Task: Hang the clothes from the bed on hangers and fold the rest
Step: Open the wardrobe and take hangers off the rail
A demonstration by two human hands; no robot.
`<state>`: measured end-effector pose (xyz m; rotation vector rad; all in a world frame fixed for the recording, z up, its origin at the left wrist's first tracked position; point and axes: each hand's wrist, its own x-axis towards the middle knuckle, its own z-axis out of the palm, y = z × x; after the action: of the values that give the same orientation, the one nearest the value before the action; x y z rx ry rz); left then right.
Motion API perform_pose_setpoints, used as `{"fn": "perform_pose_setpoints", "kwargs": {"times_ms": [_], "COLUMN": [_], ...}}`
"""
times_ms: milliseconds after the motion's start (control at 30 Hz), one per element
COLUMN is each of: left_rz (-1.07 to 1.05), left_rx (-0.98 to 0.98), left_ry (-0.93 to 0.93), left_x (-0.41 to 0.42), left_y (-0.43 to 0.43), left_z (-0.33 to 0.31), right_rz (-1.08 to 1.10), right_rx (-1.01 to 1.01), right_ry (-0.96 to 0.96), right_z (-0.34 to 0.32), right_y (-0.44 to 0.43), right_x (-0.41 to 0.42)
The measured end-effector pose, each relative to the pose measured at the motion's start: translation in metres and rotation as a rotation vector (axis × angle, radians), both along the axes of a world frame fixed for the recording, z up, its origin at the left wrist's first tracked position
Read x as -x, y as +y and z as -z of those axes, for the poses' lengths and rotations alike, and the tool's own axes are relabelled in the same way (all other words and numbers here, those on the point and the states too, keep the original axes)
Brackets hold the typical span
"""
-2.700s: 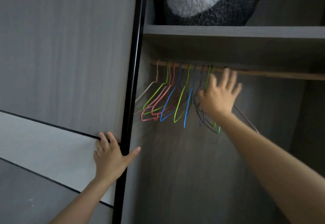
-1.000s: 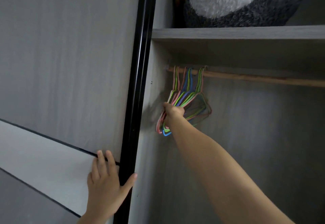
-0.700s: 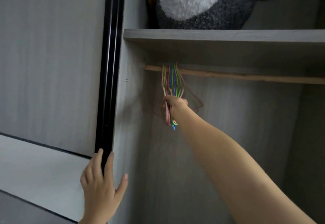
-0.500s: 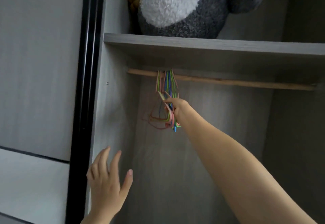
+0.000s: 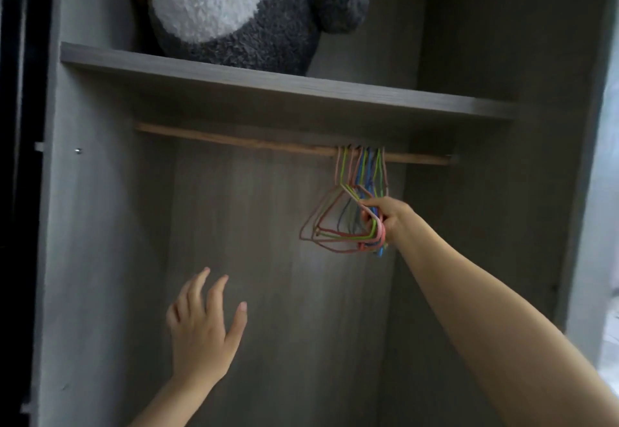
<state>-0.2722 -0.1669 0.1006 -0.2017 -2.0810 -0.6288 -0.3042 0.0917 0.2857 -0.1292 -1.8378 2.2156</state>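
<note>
Wooden rail (image 5: 234, 140): coloured hangers (image 5: 361, 172) bunched near its right end, clasped by right hand (image 5: 392, 217); left hand (image 5: 201, 329), fingers apart, below its open left half.

A bunch of thin wire hangers (image 5: 341, 235), pink, green and blue, hangs by its hooks close together near the right end of the wooden rail (image 5: 234, 140), their lower right corners gathered in the right hand (image 5: 390, 217).

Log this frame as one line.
right hand: grips hanger bunch hooked on rod | left hand: open, holds nothing
</note>
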Motion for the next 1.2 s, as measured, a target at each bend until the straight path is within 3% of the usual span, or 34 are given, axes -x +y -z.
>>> {"fn": "perform_pose_setpoints", "kwargs": {"times_ms": [100, 233, 300, 400, 467, 633, 800, 900, 1000, 1100, 1200], "left_rz": [0.096, 0.283, 0.477, 0.772, 0.871, 0.873, 0.418, 0.662, 0.955, 1.054, 1.069], "left_rx": [-0.007, -0.101, -0.283, -0.730, -0.905, -0.882, -0.558, -0.692, -0.899, -0.976, -1.040], "left_ry": [-0.026, -0.042, -0.208, -0.612, -0.763, -0.722, -0.558, -0.568, -0.625, -0.747, -0.729], "left_x": [0.001, 0.016, 0.029, 0.038, 0.043, 0.061, 0.075, 0.083, 0.087, 0.091, 0.090], "left_y": [0.043, 0.103, 0.137, 0.175, 0.195, 0.234, 0.253, 0.262, 0.273, 0.288, 0.300], "left_z": [-0.006, -0.017, -0.034, -0.070, -0.092, -0.118, -0.105, -0.102, -0.104, -0.108, -0.113], "right_rz": [0.137, 0.155, 0.112, 0.077, 0.086, 0.215, 0.258, 0.295, 0.343, 0.333, 0.300], "right_rx": [-0.092, -0.118, -0.090, -0.067, -0.089, -0.241, -0.283, -0.315, -0.531, -0.566, -0.530], "right_ry": [-0.047, -0.088, -0.105, -0.112, -0.115, -0.139, -0.144, -0.068, -0.041, -0.030, -0.023], "right_z": [0.003, -0.001, -0.001, 0.003, 0.006, 0.011, 0.019, 0.018, 0.015, 0.015, 0.016], "right_y": [0.055, 0.097, 0.113, 0.127, 0.134, 0.150, 0.153, 0.154, 0.156, 0.157, 0.156], "right_x": [-0.018, -0.028, -0.031, -0.035, -0.034, -0.032, -0.027, -0.027, -0.031, -0.038, -0.044]}}
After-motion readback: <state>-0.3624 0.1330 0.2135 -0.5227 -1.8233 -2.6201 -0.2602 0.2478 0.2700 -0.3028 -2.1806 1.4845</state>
